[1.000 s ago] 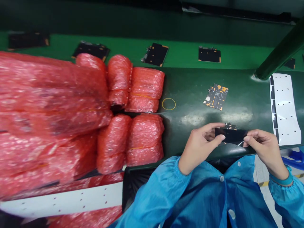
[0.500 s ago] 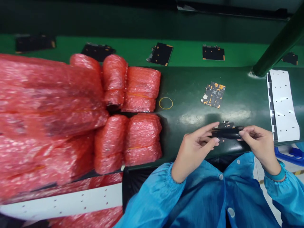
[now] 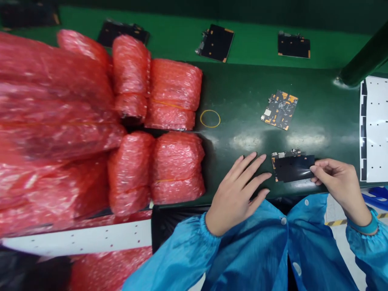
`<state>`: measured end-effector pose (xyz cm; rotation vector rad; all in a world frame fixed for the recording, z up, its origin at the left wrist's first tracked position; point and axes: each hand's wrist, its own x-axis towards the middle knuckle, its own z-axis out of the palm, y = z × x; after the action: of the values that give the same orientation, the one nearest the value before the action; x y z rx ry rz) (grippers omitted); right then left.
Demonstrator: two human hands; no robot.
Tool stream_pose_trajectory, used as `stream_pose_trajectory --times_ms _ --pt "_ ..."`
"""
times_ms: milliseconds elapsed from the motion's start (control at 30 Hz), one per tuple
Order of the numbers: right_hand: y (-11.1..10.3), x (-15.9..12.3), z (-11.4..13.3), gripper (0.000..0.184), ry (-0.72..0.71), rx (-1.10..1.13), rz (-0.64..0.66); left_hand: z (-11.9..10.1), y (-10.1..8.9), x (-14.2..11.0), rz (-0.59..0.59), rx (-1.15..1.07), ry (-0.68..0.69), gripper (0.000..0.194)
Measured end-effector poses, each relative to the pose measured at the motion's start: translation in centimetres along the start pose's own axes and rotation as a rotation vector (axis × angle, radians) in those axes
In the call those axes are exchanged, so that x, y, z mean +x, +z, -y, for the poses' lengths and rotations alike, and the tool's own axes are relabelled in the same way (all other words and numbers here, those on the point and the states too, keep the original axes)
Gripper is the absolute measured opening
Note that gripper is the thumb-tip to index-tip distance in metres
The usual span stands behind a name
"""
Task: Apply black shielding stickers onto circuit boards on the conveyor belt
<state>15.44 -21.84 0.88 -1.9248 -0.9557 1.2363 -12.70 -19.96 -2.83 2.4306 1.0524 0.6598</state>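
Note:
A thin black rectangular sheet (image 3: 295,167) lies over a circuit board (image 3: 274,161), covering most of it and reaching past its right side. The board's connector edge shows along the top. My right hand (image 3: 335,176) pinches the sheet's right end between thumb and fingers. Just left of the board, my left hand (image 3: 238,194) rests palm down with its fingers spread, holding nothing. Farther back lies a second circuit board (image 3: 280,110), its black and orange face uncovered.
Red bubble-wrapped bundles (image 3: 177,167) are piled on the left. A yellow rubber band (image 3: 210,118) lies beside them. Black-covered boards (image 3: 217,42) sit on the bright green strip behind. A green post (image 3: 363,60) and a white sheet with black pieces (image 3: 380,129) stand at right.
My left hand has let go of the black sheet and spread flat to the left. The sheet, edge-on before, now lies over the board, still in my right hand. The view has shifted.

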Motion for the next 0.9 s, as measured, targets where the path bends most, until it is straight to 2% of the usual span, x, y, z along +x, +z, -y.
stream_pose_trajectory --times_ms 233,900 --pt "0.2 -0.3 0.6 0.027 -0.062 -0.07 -0.043 -0.2 0.1 0.3 -0.031 0.008 0.051 0.027" --pt "0.6 -0.6 1.5 0.029 -0.101 -0.146 -0.069 -0.3 0.0 0.2 -0.026 -0.028 0.013 0.03"
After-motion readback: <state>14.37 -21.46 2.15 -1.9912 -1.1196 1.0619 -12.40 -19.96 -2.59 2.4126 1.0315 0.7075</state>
